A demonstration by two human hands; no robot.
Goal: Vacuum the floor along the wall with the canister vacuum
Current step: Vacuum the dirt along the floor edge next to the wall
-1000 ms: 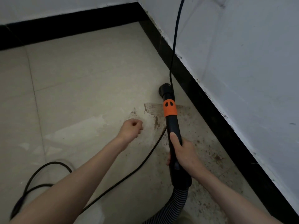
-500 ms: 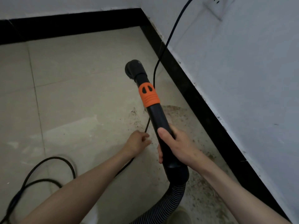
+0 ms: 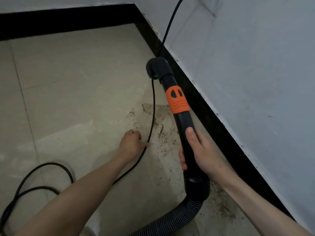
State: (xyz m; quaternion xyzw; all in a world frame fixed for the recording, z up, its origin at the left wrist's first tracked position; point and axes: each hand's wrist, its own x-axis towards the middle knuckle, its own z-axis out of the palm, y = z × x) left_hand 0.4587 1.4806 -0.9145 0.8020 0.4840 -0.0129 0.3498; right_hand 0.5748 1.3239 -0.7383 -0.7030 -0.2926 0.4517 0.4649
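Note:
My right hand [image 3: 197, 154] grips the black vacuum wand [image 3: 185, 123] just below its orange collar [image 3: 178, 99]. The wand points away from me along the right wall, and its bent nozzle [image 3: 156, 67] is beside the black baseboard [image 3: 213, 113]. A ribbed hose [image 3: 179, 217] runs from the wand's lower end toward me. My left hand [image 3: 131, 143] is low over the floor with curled fingers, a fingertip hooked on the black power cord [image 3: 153, 108]. Brown dirt [image 3: 163, 133] stains the tiles between the two hands.
The cord climbs the grey right wall [image 3: 255, 65] to the top edge and loops on the beige tile floor [image 3: 68, 82] at lower left [image 3: 51, 167]. A second black baseboard [image 3: 68, 19] runs along the far wall, meeting the right one in a corner.
The wand has lifted and swung, its nozzle now farther along the baseboard. My left hand went from a loose fist off the cord down onto the cord.

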